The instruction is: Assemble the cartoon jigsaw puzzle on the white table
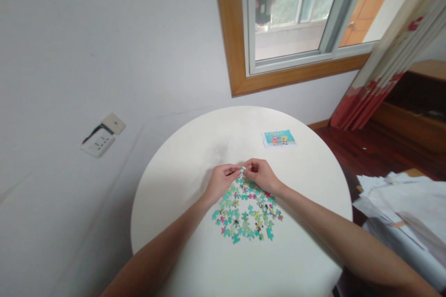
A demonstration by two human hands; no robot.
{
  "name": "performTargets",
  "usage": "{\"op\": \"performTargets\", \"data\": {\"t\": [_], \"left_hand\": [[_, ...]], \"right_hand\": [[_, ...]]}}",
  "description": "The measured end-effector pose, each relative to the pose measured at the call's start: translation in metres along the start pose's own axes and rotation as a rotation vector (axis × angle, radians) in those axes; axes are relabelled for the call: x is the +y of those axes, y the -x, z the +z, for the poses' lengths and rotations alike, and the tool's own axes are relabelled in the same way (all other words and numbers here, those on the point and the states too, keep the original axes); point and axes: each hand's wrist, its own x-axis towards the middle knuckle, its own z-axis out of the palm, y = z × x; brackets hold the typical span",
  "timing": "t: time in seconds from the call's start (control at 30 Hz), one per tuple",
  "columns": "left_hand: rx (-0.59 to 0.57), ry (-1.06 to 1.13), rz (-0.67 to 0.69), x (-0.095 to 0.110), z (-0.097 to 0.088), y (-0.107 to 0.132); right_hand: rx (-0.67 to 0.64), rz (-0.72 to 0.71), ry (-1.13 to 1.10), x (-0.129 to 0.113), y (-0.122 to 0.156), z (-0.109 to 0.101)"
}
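Observation:
Both hands meet over the far edge of a heap of loose jigsaw pieces [247, 213], mostly teal with some pink and yellow, on a round white table [195, 158]. My left hand [223, 180] and my right hand [259, 174] pinch small teal puzzle pieces [243, 169] between their fingertips, held together just above the heap. A small picture card [278, 138] with cartoon figures lies flat on the table beyond my right hand.
The table stands against a white wall with a wall socket [101, 139] at the left. A wood-framed window [299, 23] is above. A curtain [386, 60] hangs at the right, with white sheets [407, 204] over a dark wooden floor.

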Motion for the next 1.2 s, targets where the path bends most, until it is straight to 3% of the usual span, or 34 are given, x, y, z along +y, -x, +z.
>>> {"op": "performTargets", "data": {"t": [0.33,0.63,0.77,1.0,1.2], "left_hand": [[0.027,0.026,-0.026,0.004,-0.002,0.0],[0.02,0.016,-0.04,-0.001,-0.002,-0.002],[0.02,-0.008,-0.039,-0.001,-0.001,-0.001],[0.102,0.035,-0.02,0.004,0.0,0.002],[0.142,0.08,-0.037,0.004,0.005,0.004]], "right_hand": [[-0.016,0.039,0.051,-0.006,0.002,-0.001],[-0.114,-0.02,0.179,-0.007,0.001,-0.008],[-0.099,-0.014,0.221,-0.005,0.001,-0.007],[-0.015,0.017,-0.028,-0.004,0.001,0.0],[0.057,0.032,-0.057,-0.004,0.0,0.004]]}}
